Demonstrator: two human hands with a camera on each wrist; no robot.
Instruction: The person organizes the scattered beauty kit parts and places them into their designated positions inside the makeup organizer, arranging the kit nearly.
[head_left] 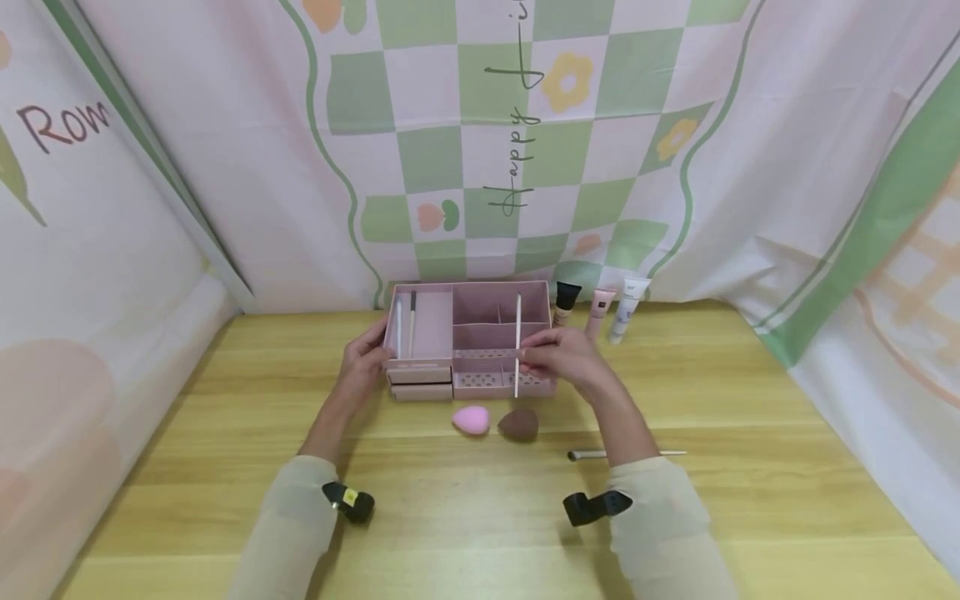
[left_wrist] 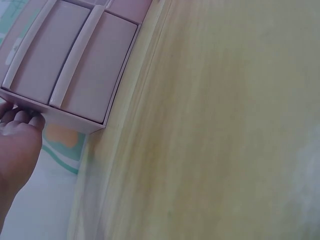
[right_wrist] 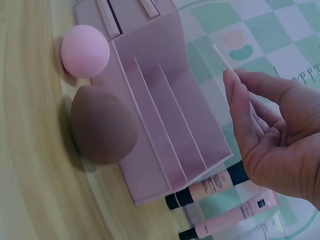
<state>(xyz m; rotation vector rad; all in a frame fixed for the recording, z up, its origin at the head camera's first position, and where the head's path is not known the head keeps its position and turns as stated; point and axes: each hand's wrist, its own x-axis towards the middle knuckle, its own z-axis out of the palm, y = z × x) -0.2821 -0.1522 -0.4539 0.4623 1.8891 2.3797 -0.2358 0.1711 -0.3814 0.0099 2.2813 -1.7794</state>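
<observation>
My right hand (head_left: pixel 558 354) pinches a slim white makeup brush (head_left: pixel 517 321) between thumb and fingertips, above the right compartments of a pink desk organizer (head_left: pixel 452 364). The brush stands nearly in line with my view, and its bristles cannot be made out. In the right wrist view, one pale end of the brush (right_wrist: pixel 222 57) sticks out past the fingertips. My left hand (head_left: pixel 360 362) rests against the organizer's left side; in the left wrist view its fingertips touch that side by the drawers (left_wrist: pixel 95 65). Two slender brushes (head_left: pixel 412 325) lie in the organizer's top left tray.
In front of the organizer lie a pink makeup sponge (head_left: pixel 472 420) and a brown one (head_left: pixel 520 425). Another brush (head_left: pixel 588 455) lies on the table beneath the right forearm. A black-capped tube (head_left: pixel 566 302), a pink tube (head_left: pixel 598 312) and a white tube (head_left: pixel 628 308) stand at the back right.
</observation>
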